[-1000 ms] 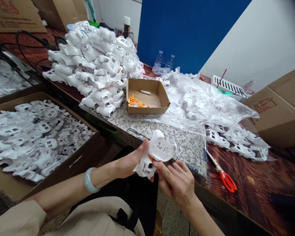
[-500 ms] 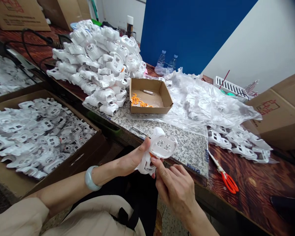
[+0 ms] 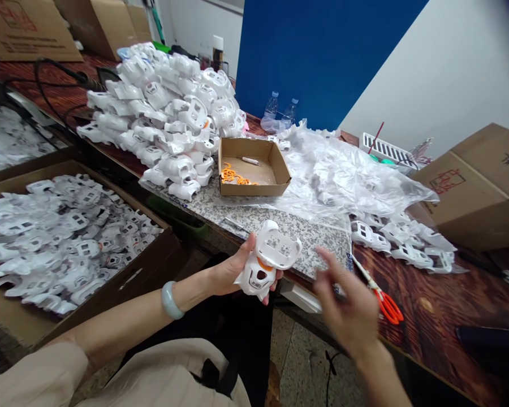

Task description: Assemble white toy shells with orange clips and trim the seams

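Housing in left hand, right hand free

Carton (image 3: 146,271) at far left, filled with white shells. Stacked pile of shells (image 3: 165,113) on worktop (image 3: 322,243) behind it. Left hand (image 3: 227,274): grip closed around white housing (image 3: 275,249), held just in front of the worktop edge, flat top facing up. Orange insert (image 3: 263,264) shows beneath that top. Small tray (image 3: 254,188) with orange pieces lies further back. Right hand (image 3: 352,308): blurred, fingers spread, grip empty, apart from the housing. Orange-handled scissors (image 3: 385,305) just beside it.
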The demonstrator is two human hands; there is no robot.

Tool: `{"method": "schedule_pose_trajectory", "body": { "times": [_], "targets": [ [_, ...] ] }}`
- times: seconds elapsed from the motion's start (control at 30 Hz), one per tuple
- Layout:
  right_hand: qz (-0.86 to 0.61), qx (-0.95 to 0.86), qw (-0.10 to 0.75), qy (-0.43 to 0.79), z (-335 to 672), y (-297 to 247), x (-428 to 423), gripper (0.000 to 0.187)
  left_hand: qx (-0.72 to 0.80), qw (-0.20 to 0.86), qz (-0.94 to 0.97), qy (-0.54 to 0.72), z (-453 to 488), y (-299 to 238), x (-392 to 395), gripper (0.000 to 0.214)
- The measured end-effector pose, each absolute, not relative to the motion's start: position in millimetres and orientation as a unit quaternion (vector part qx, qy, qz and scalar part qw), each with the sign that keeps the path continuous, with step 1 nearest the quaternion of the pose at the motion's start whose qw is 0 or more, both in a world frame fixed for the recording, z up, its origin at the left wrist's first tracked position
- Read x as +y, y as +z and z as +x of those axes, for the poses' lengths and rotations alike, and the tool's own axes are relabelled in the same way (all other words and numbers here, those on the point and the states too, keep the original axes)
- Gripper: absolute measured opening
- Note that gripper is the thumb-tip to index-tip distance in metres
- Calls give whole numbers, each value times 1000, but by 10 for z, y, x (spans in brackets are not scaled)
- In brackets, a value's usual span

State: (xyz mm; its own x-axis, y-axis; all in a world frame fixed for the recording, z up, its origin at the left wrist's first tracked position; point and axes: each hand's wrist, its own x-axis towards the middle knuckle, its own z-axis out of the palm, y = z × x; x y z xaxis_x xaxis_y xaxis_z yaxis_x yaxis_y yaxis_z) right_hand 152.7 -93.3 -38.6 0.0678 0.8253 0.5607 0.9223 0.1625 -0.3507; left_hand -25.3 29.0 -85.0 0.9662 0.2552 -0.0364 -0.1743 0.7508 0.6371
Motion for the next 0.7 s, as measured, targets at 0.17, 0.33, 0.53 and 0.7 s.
{"method": "schedule_pose_trajectory", "body": {
  "times": [0.17,0.33,0.53,0.7],
  "targets": [
    [-867,-449,175,-126,2765,-589,-1254,64,15,936,334,113,-254,-863,313,86],
    [-930,-368,-5,21,3369,-1034,-1517,76,7,933,342,115,-229,-884,303,83],
    [-919,-393,33,14,3293,-1084,-1557,62,25,934,339,113,-188,-872,289,84],
    [-920,-348,179,37,3102,-863,-1543,54,52,939,317,120,-138,-909,280,83]
  ]
}}
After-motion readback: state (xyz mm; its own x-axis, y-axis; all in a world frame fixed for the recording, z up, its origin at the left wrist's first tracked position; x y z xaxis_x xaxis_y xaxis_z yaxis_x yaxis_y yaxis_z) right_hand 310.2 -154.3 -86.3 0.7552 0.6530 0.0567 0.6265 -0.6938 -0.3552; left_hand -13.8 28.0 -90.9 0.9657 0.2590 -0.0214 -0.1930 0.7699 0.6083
